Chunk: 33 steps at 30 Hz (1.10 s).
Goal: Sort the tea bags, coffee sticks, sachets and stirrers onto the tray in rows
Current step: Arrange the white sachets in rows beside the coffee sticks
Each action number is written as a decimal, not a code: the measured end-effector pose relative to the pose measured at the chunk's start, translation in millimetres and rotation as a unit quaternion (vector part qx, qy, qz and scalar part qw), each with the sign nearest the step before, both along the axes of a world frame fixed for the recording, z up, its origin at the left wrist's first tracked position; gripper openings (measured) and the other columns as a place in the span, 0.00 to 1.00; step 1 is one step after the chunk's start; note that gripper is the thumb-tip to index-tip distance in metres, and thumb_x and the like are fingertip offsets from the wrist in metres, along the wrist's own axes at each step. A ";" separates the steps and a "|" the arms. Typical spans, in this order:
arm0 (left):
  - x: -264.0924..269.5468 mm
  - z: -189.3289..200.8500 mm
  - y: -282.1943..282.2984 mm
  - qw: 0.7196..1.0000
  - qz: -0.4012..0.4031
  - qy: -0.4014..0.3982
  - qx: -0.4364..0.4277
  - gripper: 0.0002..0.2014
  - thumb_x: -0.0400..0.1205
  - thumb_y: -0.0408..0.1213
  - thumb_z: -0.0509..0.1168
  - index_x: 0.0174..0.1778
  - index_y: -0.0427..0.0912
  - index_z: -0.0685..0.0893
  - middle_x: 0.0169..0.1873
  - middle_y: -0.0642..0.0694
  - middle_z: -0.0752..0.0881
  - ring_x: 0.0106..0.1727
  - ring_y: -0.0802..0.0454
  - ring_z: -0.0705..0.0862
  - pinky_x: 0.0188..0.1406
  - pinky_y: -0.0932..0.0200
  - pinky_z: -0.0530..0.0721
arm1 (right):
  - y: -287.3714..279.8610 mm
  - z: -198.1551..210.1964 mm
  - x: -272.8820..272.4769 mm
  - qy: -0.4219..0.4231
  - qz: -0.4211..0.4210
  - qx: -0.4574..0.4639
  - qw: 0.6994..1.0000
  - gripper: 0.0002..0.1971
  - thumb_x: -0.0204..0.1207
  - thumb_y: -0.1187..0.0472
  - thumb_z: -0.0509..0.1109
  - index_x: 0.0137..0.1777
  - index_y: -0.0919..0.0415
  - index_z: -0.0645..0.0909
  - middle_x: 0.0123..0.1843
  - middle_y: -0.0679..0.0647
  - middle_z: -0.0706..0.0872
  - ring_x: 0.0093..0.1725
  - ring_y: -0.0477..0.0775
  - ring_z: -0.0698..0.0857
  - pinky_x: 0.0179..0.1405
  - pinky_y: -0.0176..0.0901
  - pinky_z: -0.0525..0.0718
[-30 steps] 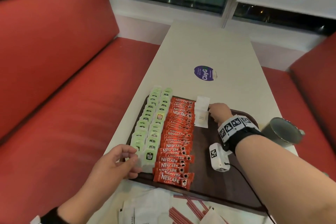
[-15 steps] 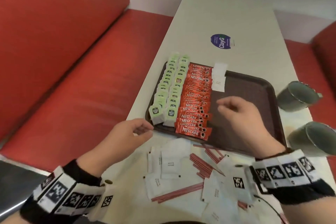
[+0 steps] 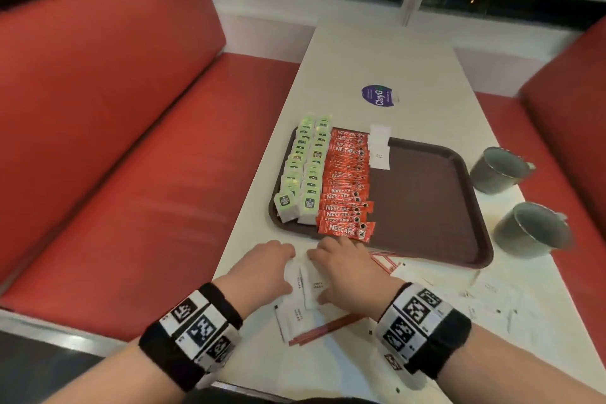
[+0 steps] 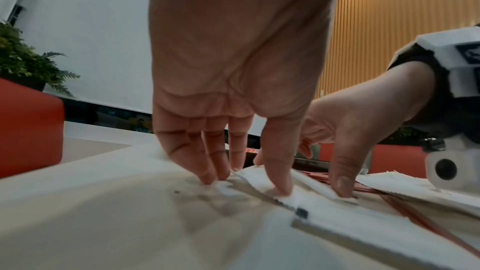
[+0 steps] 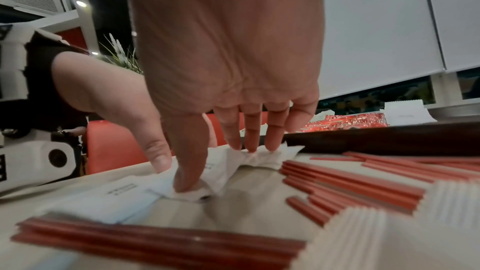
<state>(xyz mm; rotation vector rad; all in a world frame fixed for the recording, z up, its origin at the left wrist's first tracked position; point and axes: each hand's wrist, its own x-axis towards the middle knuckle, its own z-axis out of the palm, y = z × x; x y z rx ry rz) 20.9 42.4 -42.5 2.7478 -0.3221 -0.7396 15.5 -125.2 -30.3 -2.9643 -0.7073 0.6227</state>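
Note:
On the brown tray [image 3: 426, 207] lie two rows of green tea bags [image 3: 305, 170], a row of red coffee sticks [image 3: 347, 187] and two white sachets [image 3: 379, 147] at the far edge. In front of the tray, loose white sachets [image 3: 308, 285] and red stirrers [image 3: 328, 330] lie on the table. My left hand [image 3: 272, 267] [image 4: 246, 182] presses its fingertips and thumb onto one loose sachet [image 4: 259, 180]. Beside it, my right hand [image 3: 341, 267] [image 5: 218, 167] pinches a sachet [image 5: 233, 161] that buckles between thumb and fingers.
Two grey metal mugs [image 3: 498, 170] [image 3: 531, 229] stand right of the tray. More sachets [image 3: 475, 292] and stirrers [image 5: 350, 182] lie scattered at the near right. A purple sticker [image 3: 378, 96] marks the white table's [image 3: 377, 52] middle. Red benches [image 3: 131, 141] flank both sides.
My right hand has drawn back from the sachets on the tray to the loose sachets in front of it. The left hand has moved right to meet it there.

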 end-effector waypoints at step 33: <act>13.4 20.3 17.1 0.973 0.169 0.051 -0.151 0.18 0.74 0.44 0.74 0.19 0.48 0.79 0.18 0.55 0.72 0.25 0.54 0.69 0.27 0.64 0.66 | -88.3 14.3 -31.4 0.129 -0.413 0.548 0.716 0.01 0.81 0.67 0.66 0.49 0.62 0.78 0.27 0.56 0.83 0.24 0.48 0.77 0.22 0.37 0.70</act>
